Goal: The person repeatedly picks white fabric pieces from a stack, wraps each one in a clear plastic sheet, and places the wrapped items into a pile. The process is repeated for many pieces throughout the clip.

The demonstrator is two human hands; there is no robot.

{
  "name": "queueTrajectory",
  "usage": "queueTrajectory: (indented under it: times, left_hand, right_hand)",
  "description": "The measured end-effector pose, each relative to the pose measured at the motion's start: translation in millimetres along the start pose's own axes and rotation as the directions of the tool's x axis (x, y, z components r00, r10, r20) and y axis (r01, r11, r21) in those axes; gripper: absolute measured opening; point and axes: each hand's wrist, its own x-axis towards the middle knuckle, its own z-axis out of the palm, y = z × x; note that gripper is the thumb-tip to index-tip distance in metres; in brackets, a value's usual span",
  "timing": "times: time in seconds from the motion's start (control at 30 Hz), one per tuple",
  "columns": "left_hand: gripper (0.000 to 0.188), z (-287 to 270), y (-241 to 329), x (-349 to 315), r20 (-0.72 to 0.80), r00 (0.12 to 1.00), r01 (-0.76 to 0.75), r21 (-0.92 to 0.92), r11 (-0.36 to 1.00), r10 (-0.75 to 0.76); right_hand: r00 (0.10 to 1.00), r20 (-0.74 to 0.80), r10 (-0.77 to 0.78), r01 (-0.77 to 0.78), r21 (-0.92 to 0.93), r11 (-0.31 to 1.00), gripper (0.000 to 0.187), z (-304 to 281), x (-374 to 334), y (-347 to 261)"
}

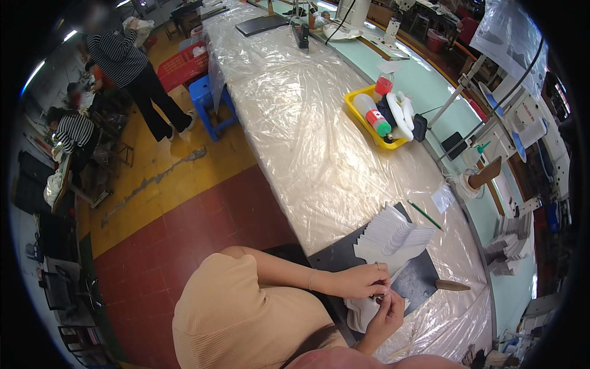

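Observation:
My left hand (361, 281), with a ring and a thin bracelet, is closed, its fingertips meeting those of my right hand (387, 312). Both pinch at one spot where something small and dark shows; I cannot make out what it is. Below the fingers lies a small pile of white cloth-like pieces (358, 315). A fanned stack of similar pale pieces (393, 237) rests just beyond my left hand. Both piles lie on a dark flat board (424, 280). At its right edge sits a brown pointed, wooden-looking piece (453, 285).
Clear plastic sheeting covers the long table (307, 123). A green pencil (425, 215) lies past the board. Farther off, a yellow basket (393, 145) holds bottles. Sewing machines (516, 132) line the right side. A blue stool (206, 104) and a standing person (126, 61) are at the left.

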Motion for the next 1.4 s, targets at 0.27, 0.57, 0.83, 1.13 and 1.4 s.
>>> queueTrajectory:
  times: [0.27, 0.57, 0.83, 1.13, 1.4]
  left_hand:
    - [0.015, 4, 1, -6, 0.046, 0.995, -0.104, 0.424, 0.900, 0.093]
    - [0.014, -3, 2, -10, 0.054, 0.998, 0.011, 0.178, 0.984, -0.021]
    - [0.015, -10, 0, -6, 0.071, 0.992, 0.106, 0.021, 0.994, -0.107]
    - [0.015, -13, -1, -4, 0.126, 0.933, 0.352, -0.125, 0.928, -0.337]
    - [0.015, -9, 16, -1, 0.229, 0.862, 0.506, -0.337, 0.794, -0.453]
  right_hand:
    - [1.000, 0.029, 0.011, -0.007, -0.125, 0.992, 0.012, 1, -5, -6]
    - [0.996, 0.056, 0.065, -0.062, -0.041, 0.997, 0.007, -2, -3, 8]
    - [0.992, 0.005, 0.122, -0.119, 0.282, 0.952, 0.010, -6, 0, 15]
    - [0.917, -0.165, 0.363, -0.190, 0.621, 0.760, 0.015, -29, 12, 32]
    - [0.931, -0.211, 0.297, -0.217, 0.332, 0.918, 0.016, -27, 14, 22]
